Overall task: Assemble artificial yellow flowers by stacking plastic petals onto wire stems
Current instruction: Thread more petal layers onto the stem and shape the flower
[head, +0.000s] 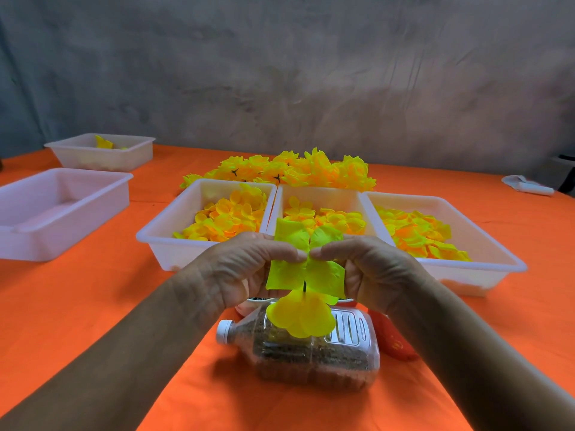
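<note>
My left hand [245,269] and my right hand [370,269] meet over the table's middle and pinch a large yellow-green petal piece [303,262] at its centre. A thin dark stem [305,287] runs down from it to a smaller yellow petal layer [301,315] below. Three white trays hold loose yellow petals: left tray [165,231], middle tray [323,194], right tray [485,262]. Finished yellow flowers [289,169] lie heaped behind them.
A clear plastic bottle [311,353] with dark filling and a white cap lies on the orange tablecloth [124,306] under my hands. Two more white trays stand at the left: a near one [62,213] and a far one [102,154]. A red object [395,340] lies right of the bottle.
</note>
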